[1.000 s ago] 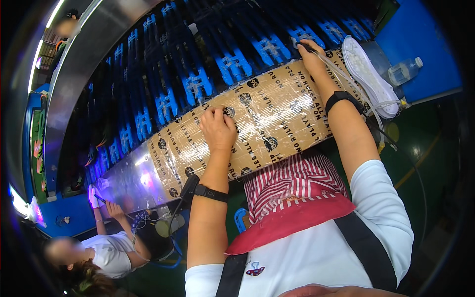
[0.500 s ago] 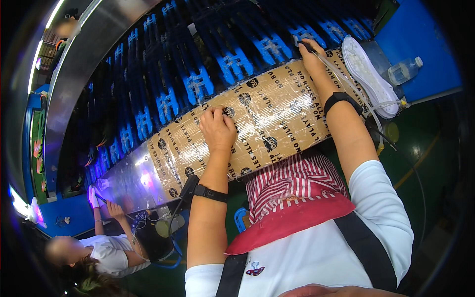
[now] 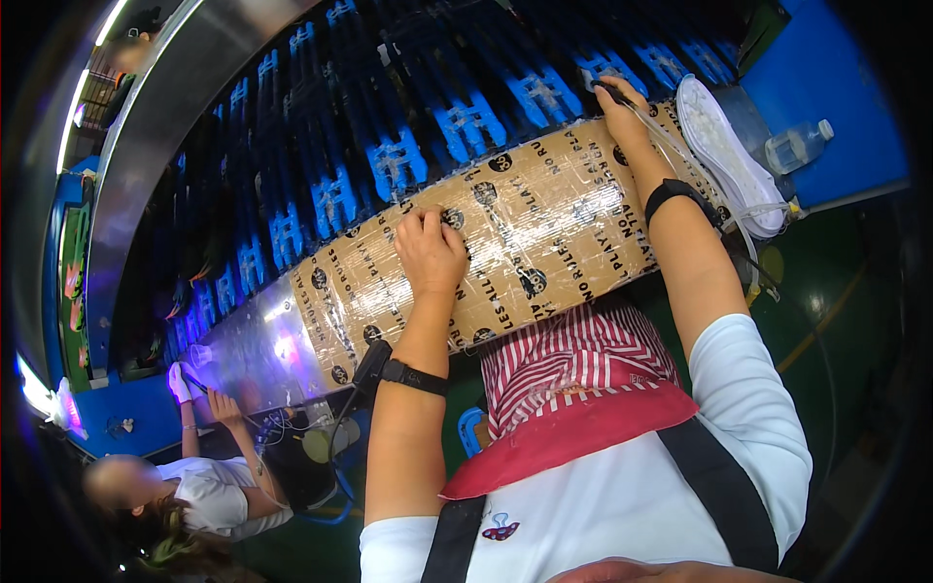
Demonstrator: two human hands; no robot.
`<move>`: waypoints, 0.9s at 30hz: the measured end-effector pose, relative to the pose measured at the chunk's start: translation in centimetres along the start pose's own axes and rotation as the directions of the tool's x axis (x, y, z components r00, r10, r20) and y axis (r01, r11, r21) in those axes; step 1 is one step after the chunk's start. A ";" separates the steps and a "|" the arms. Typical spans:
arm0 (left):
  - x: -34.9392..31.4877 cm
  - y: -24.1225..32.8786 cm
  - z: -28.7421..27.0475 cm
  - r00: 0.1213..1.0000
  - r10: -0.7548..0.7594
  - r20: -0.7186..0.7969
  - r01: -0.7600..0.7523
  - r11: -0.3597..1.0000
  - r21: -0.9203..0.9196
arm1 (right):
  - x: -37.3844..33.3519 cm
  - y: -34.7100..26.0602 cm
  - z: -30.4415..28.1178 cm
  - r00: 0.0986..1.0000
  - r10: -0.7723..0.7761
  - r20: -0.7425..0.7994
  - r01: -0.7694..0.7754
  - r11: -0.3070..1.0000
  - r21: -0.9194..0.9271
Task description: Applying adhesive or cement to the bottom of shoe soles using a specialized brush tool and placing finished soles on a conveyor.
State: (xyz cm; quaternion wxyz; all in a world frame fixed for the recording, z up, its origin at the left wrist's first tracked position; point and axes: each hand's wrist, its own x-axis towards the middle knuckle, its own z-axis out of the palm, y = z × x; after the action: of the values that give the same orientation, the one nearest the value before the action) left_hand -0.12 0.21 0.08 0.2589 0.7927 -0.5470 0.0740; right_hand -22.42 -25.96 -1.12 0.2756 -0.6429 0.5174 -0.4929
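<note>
My left hand (image 3: 431, 251) rests on the cardboard-covered ledge (image 3: 544, 223) under clear film. Its fingers are curled down, and anything inside them is hidden. Farther right, my right hand (image 3: 624, 107) reaches over the ledge's far edge and grips a thin dark pen-like tool (image 3: 608, 90) with a pale tube running back along my forearm. Its tip is next to one of the blue H-shaped holders (image 3: 610, 70), where a small pale patch shows. A long white shoe sole (image 3: 724, 146) lies right of my right forearm, with whitish matter on its surface.
Several blue holders (image 3: 394, 165) line the ledge's far side. A clear plastic bottle (image 3: 799, 146) lies on the blue surface at right. Tubes and a cable hang beside the sole. At lower left a co-worker (image 3: 209, 486) handles a whitish object under violet light.
The view has shifted slightly. The blue holders appear a little farther right. Both my hands stay in nearly the same places, the right one still gripping the pen-like tool.
</note>
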 end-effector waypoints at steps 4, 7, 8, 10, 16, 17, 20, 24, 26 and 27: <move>0.1 0.2 0.3 1.000 0.012 0.003 -0.011 1.000 -0.005 | 0.1 0.5 -0.3 0.999 -0.012 -0.044 0.013 0.999 0.036; 0.4 0.6 0.6 1.000 0.000 0.021 0.000 1.000 -0.017 | 0.6 0.8 -0.7 0.996 -0.026 -0.088 0.029 0.999 0.033; 0.4 0.6 0.7 1.000 -0.002 0.022 0.002 1.000 -0.013 | 0.4 0.8 -0.7 0.995 -0.027 -0.099 0.030 0.999 0.028; 0.5 0.5 0.8 1.000 0.014 -0.003 -0.014 0.999 -0.029 | 0.3 0.6 -0.8 0.995 -0.021 -0.101 0.024 0.999 0.030; 1.0 -1.2 1.4 0.990 0.049 -0.131 -0.068 0.987 -0.146 | 1.1 4.7 0.5 0.982 0.097 0.160 -0.056 0.969 -0.241; 1.2 -1.0 2.2 0.987 0.064 -0.146 -0.091 0.980 -0.180 | 2.1 6.8 -0.8 0.976 0.111 0.186 -0.020 0.902 -0.432; 0.5 -1.5 1.3 1.000 -0.003 -0.028 -0.002 0.986 -0.169 | 1.1 3.5 -0.5 0.992 0.124 0.031 -0.128 0.976 0.178; 0.2 0.0 0.9 0.997 -0.004 -0.074 -0.004 0.995 -0.100 | 4.4 10.5 -2.3 0.974 0.201 0.100 -0.224 0.918 0.327; -0.4 -0.8 0.7 0.998 -0.015 -0.057 0.011 0.998 -0.068 | 3.9 9.9 -1.1 0.968 0.190 0.162 -0.232 0.924 0.302; -0.4 -0.9 0.6 0.998 -0.009 -0.061 0.004 0.997 -0.077 | 3.5 9.3 -0.7 0.967 0.190 0.168 -0.234 0.925 0.299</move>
State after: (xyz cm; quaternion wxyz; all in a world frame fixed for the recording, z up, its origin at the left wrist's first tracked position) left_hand 0.45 0.53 -0.88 0.3058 0.7814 -0.5385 0.0764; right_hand -26.80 -32.05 -7.63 0.4613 -0.5628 0.4782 -0.4917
